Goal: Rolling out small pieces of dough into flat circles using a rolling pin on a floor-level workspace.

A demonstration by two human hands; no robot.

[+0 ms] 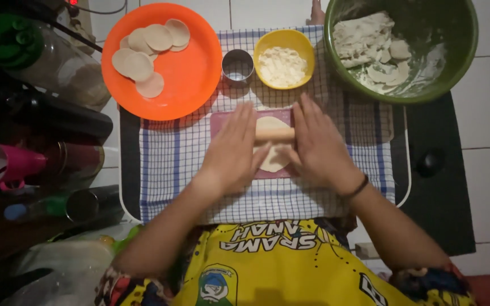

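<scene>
Rolling is the step in hand: a small rolling pin (pixel 274 134) is pressed flat under the left hand (pixel 231 152) and the right hand (pixel 317 146), both palms down with fingers stretched straight and close together, clamped on nothing. The dough piece (pixel 273 160) lies beneath the pin on a pink board (pixel 221 122), set on a checked cloth (pixel 165 164). Judged from its uneven oval outline, more even passes are called for before the metal ring cutter (pixel 237 67) is used. Cut rounds (pixel 146 54) are stacked on the orange plate (pixel 191 79).
</scene>
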